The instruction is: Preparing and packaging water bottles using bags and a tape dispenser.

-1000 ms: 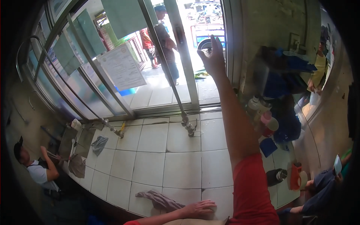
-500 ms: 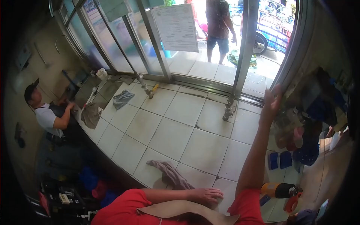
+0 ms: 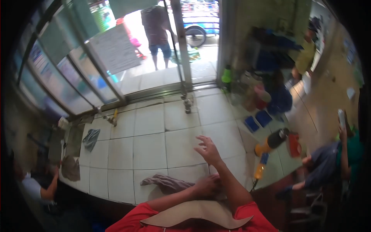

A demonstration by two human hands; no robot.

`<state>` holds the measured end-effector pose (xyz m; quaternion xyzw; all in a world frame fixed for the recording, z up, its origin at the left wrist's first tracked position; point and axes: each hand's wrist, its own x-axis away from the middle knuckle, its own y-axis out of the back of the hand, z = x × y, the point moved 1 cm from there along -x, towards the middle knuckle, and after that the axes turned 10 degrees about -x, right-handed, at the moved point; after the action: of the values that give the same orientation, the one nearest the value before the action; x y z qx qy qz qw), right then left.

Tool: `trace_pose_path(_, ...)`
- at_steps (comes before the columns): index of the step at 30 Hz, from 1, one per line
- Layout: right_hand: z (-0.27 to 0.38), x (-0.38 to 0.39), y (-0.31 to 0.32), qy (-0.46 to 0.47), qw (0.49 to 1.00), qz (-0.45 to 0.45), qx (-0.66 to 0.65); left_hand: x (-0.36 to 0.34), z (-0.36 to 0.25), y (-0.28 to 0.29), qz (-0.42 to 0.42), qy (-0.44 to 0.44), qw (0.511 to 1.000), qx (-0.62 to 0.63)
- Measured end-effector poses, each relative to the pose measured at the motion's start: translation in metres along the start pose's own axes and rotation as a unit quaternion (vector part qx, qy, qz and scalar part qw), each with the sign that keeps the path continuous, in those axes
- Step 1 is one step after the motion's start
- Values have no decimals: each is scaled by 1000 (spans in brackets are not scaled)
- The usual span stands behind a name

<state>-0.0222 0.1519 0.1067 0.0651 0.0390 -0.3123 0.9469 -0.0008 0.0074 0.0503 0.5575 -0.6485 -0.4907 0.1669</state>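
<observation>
Remote log: I see right hand [image 3: 208, 150] empty, fingers parted, over white-tiled surface [image 3: 183, 146]. Left hand [image 3: 208, 185] near right end of crumpled grey-brown cloth [image 3: 164, 183], near side; I can't discern its grip.

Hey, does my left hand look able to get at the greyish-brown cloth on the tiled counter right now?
Probably yes: the cloth lies just to the left of your left hand, and no other object shows between them.
</observation>
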Motion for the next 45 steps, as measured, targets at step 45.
trace_pose_path(45, 5, 168, 278, -146, 967, -201, 54, 65, -15, 39, 76, 23, 980, -184)
